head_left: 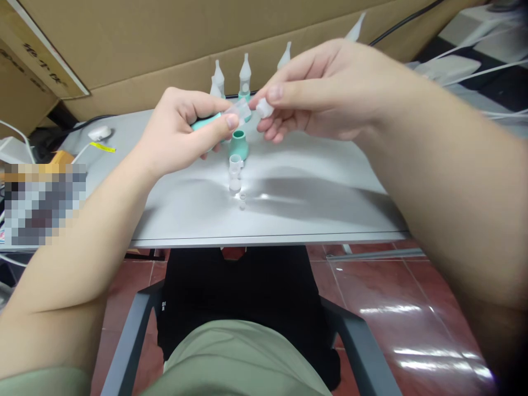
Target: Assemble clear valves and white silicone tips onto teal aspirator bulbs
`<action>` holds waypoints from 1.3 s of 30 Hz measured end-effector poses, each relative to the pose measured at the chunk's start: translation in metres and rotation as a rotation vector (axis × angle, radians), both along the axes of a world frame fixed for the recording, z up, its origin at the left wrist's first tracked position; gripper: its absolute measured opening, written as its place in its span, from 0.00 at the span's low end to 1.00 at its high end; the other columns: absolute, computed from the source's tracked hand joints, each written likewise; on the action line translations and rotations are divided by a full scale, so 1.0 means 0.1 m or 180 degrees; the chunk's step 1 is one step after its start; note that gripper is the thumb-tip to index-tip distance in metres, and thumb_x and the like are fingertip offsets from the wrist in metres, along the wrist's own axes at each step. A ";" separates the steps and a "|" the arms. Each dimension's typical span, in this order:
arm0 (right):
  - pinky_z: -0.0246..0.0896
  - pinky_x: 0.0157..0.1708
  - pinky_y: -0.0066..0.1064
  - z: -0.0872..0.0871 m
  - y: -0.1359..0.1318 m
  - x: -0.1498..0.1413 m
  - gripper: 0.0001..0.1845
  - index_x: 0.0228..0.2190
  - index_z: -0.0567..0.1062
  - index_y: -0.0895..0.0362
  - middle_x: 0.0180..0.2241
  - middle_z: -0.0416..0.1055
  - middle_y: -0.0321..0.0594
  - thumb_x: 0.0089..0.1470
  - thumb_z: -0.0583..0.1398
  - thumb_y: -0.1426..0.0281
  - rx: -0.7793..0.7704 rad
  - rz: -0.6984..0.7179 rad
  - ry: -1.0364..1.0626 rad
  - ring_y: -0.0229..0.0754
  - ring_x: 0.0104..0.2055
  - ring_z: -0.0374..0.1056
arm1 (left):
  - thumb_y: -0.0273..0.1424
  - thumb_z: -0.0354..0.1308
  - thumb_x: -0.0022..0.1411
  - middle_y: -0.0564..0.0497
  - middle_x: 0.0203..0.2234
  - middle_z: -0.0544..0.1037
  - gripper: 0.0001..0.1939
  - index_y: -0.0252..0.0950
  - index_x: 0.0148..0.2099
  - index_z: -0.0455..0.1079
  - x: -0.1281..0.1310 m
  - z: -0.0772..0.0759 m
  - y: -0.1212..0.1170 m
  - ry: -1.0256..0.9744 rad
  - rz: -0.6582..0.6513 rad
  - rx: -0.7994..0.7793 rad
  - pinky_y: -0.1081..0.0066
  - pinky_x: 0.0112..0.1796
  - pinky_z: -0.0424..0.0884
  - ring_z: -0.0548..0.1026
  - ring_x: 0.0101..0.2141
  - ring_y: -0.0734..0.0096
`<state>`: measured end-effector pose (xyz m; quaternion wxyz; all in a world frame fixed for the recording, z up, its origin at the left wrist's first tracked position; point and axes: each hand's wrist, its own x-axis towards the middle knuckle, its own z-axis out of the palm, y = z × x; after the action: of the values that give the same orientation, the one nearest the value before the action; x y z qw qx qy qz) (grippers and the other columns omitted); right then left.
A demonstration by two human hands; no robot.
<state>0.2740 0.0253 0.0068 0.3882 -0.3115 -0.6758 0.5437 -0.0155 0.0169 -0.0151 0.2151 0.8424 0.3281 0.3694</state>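
My left hand (192, 124) is closed around a teal squeeze bulb (206, 122). A clear plastic tube (240, 111) sticks out of it to the right, with my thumb on its near side. My right hand (307, 93) pinches a small white translucent cap-like piece (264, 108) a little to the right of the tube's end, apart from it. Below my hands another teal bulb (238, 146) stands upright on the table, its round mouth facing up. In front of it stands a clear plastic tube piece (235, 176), with tiny clear parts (242, 201) beside its base.
Several teal-based droppers with white pointed tips (245, 69) stand along the cardboard wall (165, 44) at the back of the white table (322, 214). A white device (99, 132) and cables lie at the left. White boxes and wires crowd the right. Chair armrests (358, 341) flank my lap.
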 end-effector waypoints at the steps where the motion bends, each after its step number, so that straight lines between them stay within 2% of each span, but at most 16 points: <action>1: 0.86 0.34 0.25 0.04 0.03 0.07 0.16 0.39 0.93 0.60 0.32 0.90 0.37 0.82 0.71 0.86 0.0061 0.0010 -0.0218 0.37 0.31 0.87 | 0.67 0.75 0.77 0.45 0.35 0.89 0.30 0.45 0.47 0.92 0.00 -0.01 0.00 -0.0014 0.0005 -0.0002 0.55 0.29 0.74 0.75 0.28 0.64; 2: 0.83 0.34 0.22 0.07 0.06 0.14 0.15 0.40 0.93 0.59 0.32 0.90 0.34 0.76 0.74 0.89 0.0257 0.0125 -0.0720 0.35 0.31 0.87 | 0.67 0.75 0.77 0.45 0.35 0.89 0.30 0.46 0.47 0.92 0.00 -0.01 0.01 -0.0027 -0.0005 0.0001 0.54 0.28 0.75 0.76 0.28 0.63; 3: 0.81 0.34 0.22 0.09 0.10 0.21 0.13 0.42 0.94 0.57 0.32 0.90 0.31 0.72 0.79 0.87 0.0387 0.0272 -0.1327 0.36 0.33 0.88 | 0.67 0.75 0.77 0.45 0.35 0.90 0.29 0.46 0.47 0.91 0.00 -0.01 0.00 -0.0018 -0.0017 -0.0016 0.53 0.29 0.77 0.77 0.29 0.62; 7: 0.76 0.40 0.26 0.12 0.21 0.36 0.10 0.46 0.98 0.53 0.36 0.90 0.27 0.65 0.87 0.74 0.0973 0.0307 -0.3176 0.32 0.33 0.82 | 0.61 0.78 0.77 0.47 0.35 0.91 0.22 0.48 0.44 0.90 0.01 0.02 -0.05 -0.0118 0.0008 -0.0061 0.52 0.29 0.78 0.79 0.29 0.61; 9: 0.71 0.37 0.25 0.10 0.22 0.36 0.10 0.45 0.98 0.52 0.35 0.88 0.23 0.65 0.87 0.72 0.1147 0.0365 -0.3544 0.29 0.30 0.79 | 0.58 0.80 0.75 0.48 0.35 0.90 0.20 0.48 0.44 0.91 0.01 0.02 -0.07 -0.0210 0.0022 -0.0059 0.53 0.27 0.76 0.77 0.27 0.63; 11: 0.63 0.30 0.22 0.05 0.23 0.34 0.09 0.43 0.97 0.53 0.31 0.85 0.20 0.64 0.87 0.73 0.1271 0.0490 -0.3597 0.26 0.27 0.75 | 0.59 0.79 0.76 0.48 0.35 0.90 0.21 0.48 0.46 0.92 -0.01 -0.01 -0.03 -0.0169 0.0043 -0.0038 0.53 0.29 0.76 0.75 0.27 0.64; 14: 0.52 0.20 0.22 -0.06 0.29 0.34 0.14 0.35 0.94 0.53 0.24 0.78 0.16 0.57 0.88 0.80 0.1308 0.0695 -0.3586 0.23 0.19 0.67 | 0.69 0.73 0.77 0.46 0.33 0.88 0.31 0.48 0.55 0.94 -0.05 -0.11 0.11 0.0041 0.0059 0.0079 0.51 0.31 0.75 0.73 0.28 0.61; 17: 0.44 0.15 0.25 -0.19 0.38 0.40 0.21 0.30 0.91 0.52 0.20 0.73 0.13 0.49 0.89 0.85 0.1271 0.0919 -0.3434 0.23 0.14 0.59 | 0.72 0.72 0.75 0.45 0.33 0.88 0.35 0.48 0.59 0.94 -0.07 -0.20 0.24 0.0201 0.0042 0.0147 0.50 0.33 0.75 0.73 0.30 0.59; 19: 0.44 0.15 0.25 -0.23 0.44 0.46 0.22 0.31 0.91 0.51 0.22 0.75 0.13 0.48 0.91 0.84 0.1239 0.1141 -0.3148 0.23 0.15 0.59 | 0.72 0.76 0.71 0.45 0.36 0.90 0.34 0.49 0.56 0.95 -0.05 -0.21 0.27 0.0130 0.0063 0.0193 0.49 0.36 0.78 0.77 0.33 0.56; 22: 0.51 0.18 0.22 -0.17 0.46 0.52 0.19 0.35 0.93 0.51 0.26 0.80 0.16 0.51 0.93 0.75 0.1264 0.1261 -0.2805 0.23 0.18 0.65 | 0.71 0.81 0.64 0.45 0.36 0.90 0.32 0.50 0.51 0.94 -0.02 -0.18 0.22 -0.0042 0.0108 0.0228 0.46 0.40 0.82 0.81 0.37 0.51; 25: 0.57 0.19 0.20 -0.02 0.35 0.46 0.14 0.36 0.93 0.53 0.26 0.81 0.22 0.60 0.91 0.69 0.1439 0.0851 -0.2424 0.25 0.21 0.70 | 0.70 0.81 0.65 0.46 0.36 0.90 0.32 0.50 0.51 0.95 0.01 -0.13 0.13 -0.0102 0.0108 0.0209 0.45 0.43 0.85 0.84 0.39 0.49; 27: 0.61 0.23 0.18 0.04 0.21 0.34 0.11 0.39 0.93 0.52 0.30 0.84 0.27 0.69 0.87 0.70 0.1515 0.0130 -0.1793 0.25 0.26 0.72 | 0.69 0.81 0.68 0.46 0.37 0.92 0.31 0.48 0.53 0.96 0.03 -0.09 0.07 -0.0087 0.0092 0.0176 0.46 0.44 0.85 0.85 0.39 0.50; 29: 0.64 0.26 0.18 0.05 0.07 0.20 0.08 0.45 0.94 0.47 0.31 0.81 0.28 0.76 0.82 0.73 0.1366 -0.0272 -0.0999 0.26 0.29 0.73 | 0.65 0.81 0.71 0.47 0.40 0.94 0.29 0.46 0.54 0.96 0.05 -0.05 0.00 -0.0020 0.0076 0.0181 0.50 0.45 0.85 0.86 0.39 0.52; 33: 0.68 0.30 0.20 -0.05 -0.12 -0.05 0.07 0.51 0.94 0.47 0.30 0.79 0.24 0.80 0.77 0.73 0.1349 -0.0360 -0.0518 0.27 0.30 0.74 | 0.54 0.79 0.76 0.50 0.41 0.94 0.21 0.44 0.55 0.97 0.10 0.01 -0.10 0.0112 0.0142 0.0363 0.57 0.43 0.82 0.84 0.38 0.58; 36: 0.76 0.35 0.21 -0.11 -0.15 -0.15 0.09 0.44 0.94 0.47 0.34 0.85 0.27 0.77 0.78 0.75 0.1390 -0.0484 -0.0366 0.30 0.33 0.79 | 0.48 0.77 0.78 0.51 0.38 0.92 0.15 0.45 0.54 0.97 0.12 0.02 -0.13 0.0151 0.0192 0.0421 0.58 0.41 0.79 0.83 0.36 0.60; 39: 0.83 0.40 0.21 -0.14 -0.13 -0.18 0.15 0.37 0.93 0.47 0.37 0.89 0.29 0.74 0.80 0.79 0.1323 -0.0447 -0.0133 0.33 0.37 0.83 | 0.53 0.78 0.77 0.50 0.38 0.93 0.18 0.44 0.50 0.95 0.14 0.00 -0.10 0.0111 0.0338 0.0534 0.57 0.41 0.79 0.82 0.36 0.60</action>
<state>0.2562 0.0123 -0.0068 0.4669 -0.2823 -0.7578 0.3578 -0.0018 0.0073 -0.0156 0.1182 0.8452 0.3438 0.3918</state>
